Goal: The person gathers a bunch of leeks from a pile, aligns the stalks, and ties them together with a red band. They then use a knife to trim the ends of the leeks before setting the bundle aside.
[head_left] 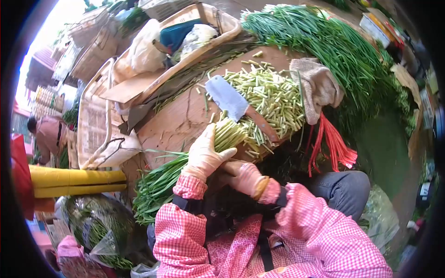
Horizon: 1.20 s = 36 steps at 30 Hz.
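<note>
My left hand, in a pale glove, lies over a bunch of long green chives and grips it near the cut stem ends, thumb stretched to the right. Close beside it, my right hand reaches in from the right, its fingertips hidden behind the left hand. The bunch rests at the near edge of a brown wooden board, leaves hanging toward the lower left. A cleaver with a wooden handle lies flat on a heap of short cut stems, apart from both hands.
Red strips hang below a crumpled cloth at the board's right. Behind lies a large pile of chives. A basket stands left, near a yellow beam and a plastic bag of greens. Another person is far left.
</note>
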Motion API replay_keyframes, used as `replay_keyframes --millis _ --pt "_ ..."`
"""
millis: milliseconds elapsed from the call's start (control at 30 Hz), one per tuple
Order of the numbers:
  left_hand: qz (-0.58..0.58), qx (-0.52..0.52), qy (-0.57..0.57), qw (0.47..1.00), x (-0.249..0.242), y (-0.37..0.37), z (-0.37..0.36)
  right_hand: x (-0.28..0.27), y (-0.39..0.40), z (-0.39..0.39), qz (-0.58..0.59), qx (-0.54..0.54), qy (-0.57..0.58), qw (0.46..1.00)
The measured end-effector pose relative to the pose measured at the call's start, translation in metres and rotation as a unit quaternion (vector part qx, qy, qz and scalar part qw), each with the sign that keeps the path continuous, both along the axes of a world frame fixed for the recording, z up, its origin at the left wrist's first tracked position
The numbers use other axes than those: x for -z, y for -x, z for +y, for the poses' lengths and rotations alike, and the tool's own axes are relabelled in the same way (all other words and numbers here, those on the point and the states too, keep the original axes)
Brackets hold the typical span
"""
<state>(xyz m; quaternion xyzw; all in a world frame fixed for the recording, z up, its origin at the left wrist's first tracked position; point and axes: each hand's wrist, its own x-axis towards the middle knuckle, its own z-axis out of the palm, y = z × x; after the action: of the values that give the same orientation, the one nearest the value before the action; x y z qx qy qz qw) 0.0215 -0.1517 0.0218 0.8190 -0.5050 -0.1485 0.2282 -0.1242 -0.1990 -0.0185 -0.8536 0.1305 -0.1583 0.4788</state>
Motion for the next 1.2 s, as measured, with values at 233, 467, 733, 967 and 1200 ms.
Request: replay_keyframes --millis 233,467,733,967,1200 --pt "-0.239 -0.089 -0.065 0.965 0.007 0.035 -0.008 -0.037 0.010 -0.121 0.153 0.231 0.218 0.936" --pt "-0.056 -0.070 -0.283 0.955 -0.010 -0.002 -0.031 -0.033 -0.039 -0.136 0.328 0.110 0.306 0.887" --pt "0.038 -0.062 -0.170 0.983 0.001 -0.008 -0.021 -0.034 -0.044 -0.145 0.348 0.097 0.241 0.901" --pt "0.540 -0.220 0.210 0.785 -0.028 -0.067 0.009 -0.031 -0.050 -0.144 0.356 0.091 0.245 0.897" --pt "0.107 -0.013 -0.131 0.986 -0.005 -0.020 -0.024 -0.045 -0.034 -0.170 0.244 0.148 0.140 0.948"
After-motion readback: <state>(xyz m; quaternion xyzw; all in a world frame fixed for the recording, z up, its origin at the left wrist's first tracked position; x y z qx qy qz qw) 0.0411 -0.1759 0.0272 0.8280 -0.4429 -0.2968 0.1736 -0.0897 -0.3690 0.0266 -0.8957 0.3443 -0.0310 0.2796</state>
